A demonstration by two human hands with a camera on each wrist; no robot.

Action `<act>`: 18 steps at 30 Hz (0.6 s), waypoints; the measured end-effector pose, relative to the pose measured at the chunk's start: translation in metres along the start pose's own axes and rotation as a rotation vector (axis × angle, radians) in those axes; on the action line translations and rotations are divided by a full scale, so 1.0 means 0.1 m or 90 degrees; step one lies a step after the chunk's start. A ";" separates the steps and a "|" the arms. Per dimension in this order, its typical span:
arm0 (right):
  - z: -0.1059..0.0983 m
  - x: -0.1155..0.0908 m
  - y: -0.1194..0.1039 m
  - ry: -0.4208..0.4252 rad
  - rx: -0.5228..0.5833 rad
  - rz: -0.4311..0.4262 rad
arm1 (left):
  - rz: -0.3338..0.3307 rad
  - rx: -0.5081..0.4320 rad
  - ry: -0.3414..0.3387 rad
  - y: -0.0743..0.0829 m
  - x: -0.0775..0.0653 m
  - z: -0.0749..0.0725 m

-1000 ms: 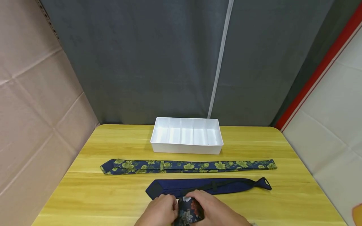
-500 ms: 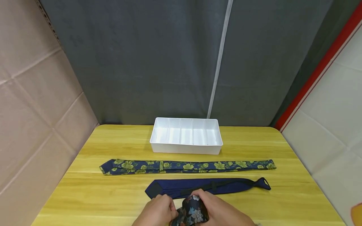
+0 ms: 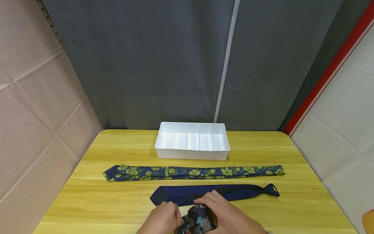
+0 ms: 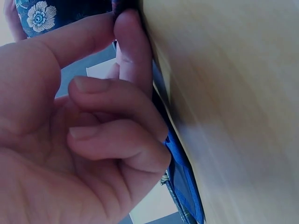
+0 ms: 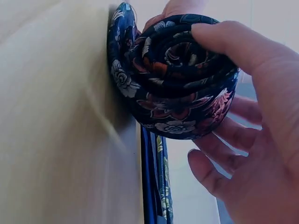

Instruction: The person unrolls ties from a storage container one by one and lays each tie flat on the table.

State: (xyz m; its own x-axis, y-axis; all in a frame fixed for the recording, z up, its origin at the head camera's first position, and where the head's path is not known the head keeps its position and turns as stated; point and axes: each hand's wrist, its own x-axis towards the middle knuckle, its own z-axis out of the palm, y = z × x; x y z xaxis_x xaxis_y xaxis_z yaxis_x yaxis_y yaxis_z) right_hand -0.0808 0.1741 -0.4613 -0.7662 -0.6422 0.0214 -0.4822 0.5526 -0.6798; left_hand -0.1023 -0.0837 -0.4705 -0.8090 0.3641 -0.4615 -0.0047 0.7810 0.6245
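A dark floral necktie (image 3: pixel 200 218), wound into a spiral roll, stands on its edge at the front of the table. My right hand (image 3: pixel 230 216) holds the roll from its right side. In the right wrist view the thumb lies on the edge of the coil and the fingers reach round its far side. A short unrolled tail runs from the roll toward my left hand (image 3: pixel 163 217). The left thumb and index finger pinch that tail low at the tabletop, as the left wrist view shows, with the other fingers curled in.
Just behind the hands lies a navy zipper tie (image 3: pixel 187 191) with a looped end at right. Beyond it stretches a blue tie with yellow-green flowers (image 3: pixel 194 172). A white divided box (image 3: pixel 193 154) stands at the back of the wooden table (image 3: pixel 87 201).
The roll has turned and shifted slightly right, showing more of the tail by the left hand. The right fingers have moved their grip over it. The left hand stays nearly in place.
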 end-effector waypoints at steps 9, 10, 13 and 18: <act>-0.04 -0.01 0.00 -0.019 -0.086 -0.078 | -0.002 -0.020 -0.007 0.00 0.00 0.00; -0.05 -0.01 0.00 -0.023 -0.086 -0.081 | -0.003 -0.019 -0.008 0.00 0.01 0.00; -0.08 -0.03 0.01 -0.031 -0.097 -0.082 | 0.000 -0.018 -0.006 -0.01 0.01 0.01; -0.12 -0.05 0.03 -0.041 -0.098 -0.052 | 0.000 -0.016 -0.005 -0.01 0.00 0.00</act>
State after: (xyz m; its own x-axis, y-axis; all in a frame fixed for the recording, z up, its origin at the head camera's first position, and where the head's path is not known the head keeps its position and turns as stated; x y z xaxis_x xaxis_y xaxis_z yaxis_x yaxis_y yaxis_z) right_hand -0.0839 0.1851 -0.4549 -0.6950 -0.7187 0.0217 -0.6053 0.5686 -0.5570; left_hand -0.1018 -0.0843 -0.4712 -0.8047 0.3683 -0.4657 -0.0191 0.7678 0.6404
